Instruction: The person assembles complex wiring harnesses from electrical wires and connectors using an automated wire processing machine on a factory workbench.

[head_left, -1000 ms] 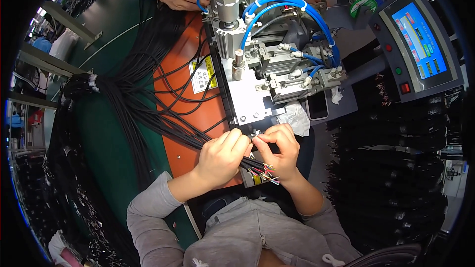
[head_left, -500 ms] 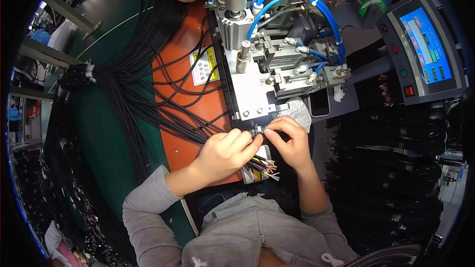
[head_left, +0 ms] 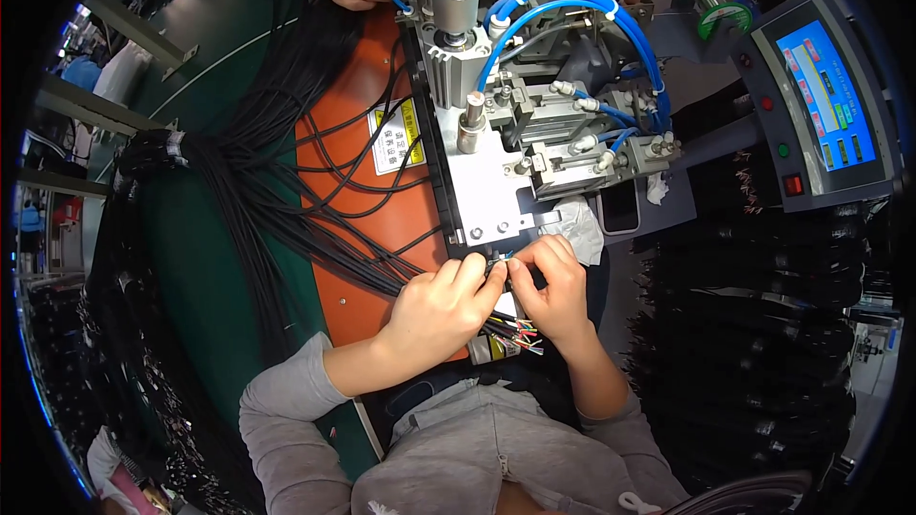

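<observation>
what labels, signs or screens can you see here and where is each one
Touch screen: upper right, in a grey tilted console; a blue rectangle with coloured bars and blocks.
Warning label: on the orange mat left of the metal machine; a white and yellow rectangle with dark print.
Red button: square, on the console's lower left, under a green and a red round lamp.
Small yellow label: under the hands, partly hidden.
</observation>
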Motion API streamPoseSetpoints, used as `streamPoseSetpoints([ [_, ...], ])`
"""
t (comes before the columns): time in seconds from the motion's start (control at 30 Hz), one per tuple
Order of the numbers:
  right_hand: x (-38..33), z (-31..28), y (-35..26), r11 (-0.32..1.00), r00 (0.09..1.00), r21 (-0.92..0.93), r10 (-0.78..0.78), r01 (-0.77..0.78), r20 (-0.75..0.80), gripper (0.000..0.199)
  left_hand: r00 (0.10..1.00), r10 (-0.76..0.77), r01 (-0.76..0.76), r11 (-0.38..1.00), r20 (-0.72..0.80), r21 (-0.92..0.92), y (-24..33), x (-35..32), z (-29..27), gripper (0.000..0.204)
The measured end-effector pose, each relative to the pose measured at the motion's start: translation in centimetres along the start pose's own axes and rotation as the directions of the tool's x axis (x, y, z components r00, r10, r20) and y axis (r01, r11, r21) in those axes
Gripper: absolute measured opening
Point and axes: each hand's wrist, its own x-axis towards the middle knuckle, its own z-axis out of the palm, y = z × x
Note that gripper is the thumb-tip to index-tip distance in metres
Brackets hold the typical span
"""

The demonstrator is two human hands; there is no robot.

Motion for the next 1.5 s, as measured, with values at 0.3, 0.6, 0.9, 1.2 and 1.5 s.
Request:
streamPoseSetpoints([
  [0.3,0.0,0.6,0.3,0.997,0.999,0.074,-0.007,0.01,-0.041,0.006,1.0,-0.005,0.005,1.0,0.003,0.009,0.0,0.0,-0.3,0.028],
  [0.6,-1.3,1.7,2.1,0.688,0.86,0.529,0.472,-0.497,0.195,0.007,0.991,-0.012,0.0,0.996,-0.13,-0.094,-0.9,0.1,1.1,0.02],
  [0.9,-1.3,2.4,1.4,0.82,0.915,0.432,0.401,-0.375,0.033,0.012,0.995,-0.091,0.084,0.986,-0.04,-0.147,-1.0,-0.2,-0.2,0.022],
  [1.2,-0.3,-1.5,1.6,0.844,0.962,0.525,-0.222,0.107,0.16,0.028,0.99,-0.133,0.134,0.991,0.051,-0.021,-1.2,-0.8,0.1,0.018],
  [1.5,-0.6,-0.7,0.5,0.813,0.994,0.573,-0.091,0.106,-0.056,0.02,0.963,-0.026,-0.072,0.933,-0.267,-0.353,-1.4,0.6,-1.4,0.031],
])
